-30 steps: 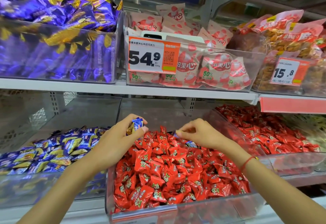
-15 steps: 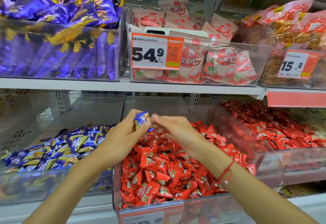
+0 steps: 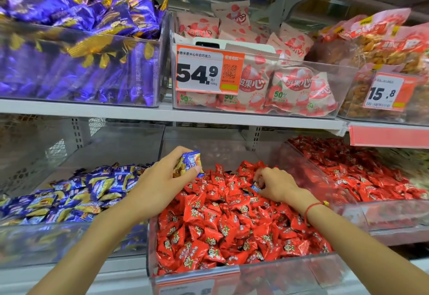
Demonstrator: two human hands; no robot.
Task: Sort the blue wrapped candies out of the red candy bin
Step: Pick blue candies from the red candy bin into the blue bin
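A clear bin (image 3: pixel 197 273) on the lower shelf is heaped with red wrapped candies (image 3: pixel 232 225). Over its back left corner, my left hand (image 3: pixel 160 183) grips a small bunch of blue wrapped candies (image 3: pixel 189 163). My right hand (image 3: pixel 275 185) is down on the red pile toward the back, fingers pinched on one blue wrapped candy (image 3: pixel 256 187) that peeks out from under them. To the left stands a clear bin with blue and yellow wrapped candies (image 3: pixel 76 192).
Another bin of red candies (image 3: pixel 362 174) sits to the right. The upper shelf (image 3: pixel 162 114) carries bins of purple wrapped sweets (image 3: pixel 81 46), pink strawberry packets (image 3: pixel 274 85) and a snack bin (image 3: pixel 383 46) with orange price tags. A red string bracelet (image 3: pixel 312 207) circles my right wrist.
My right hand left the left hand, where it passed over a blue candy, and moved right onto the red pile, pinching another blue candy. My left hand kept its bunch.
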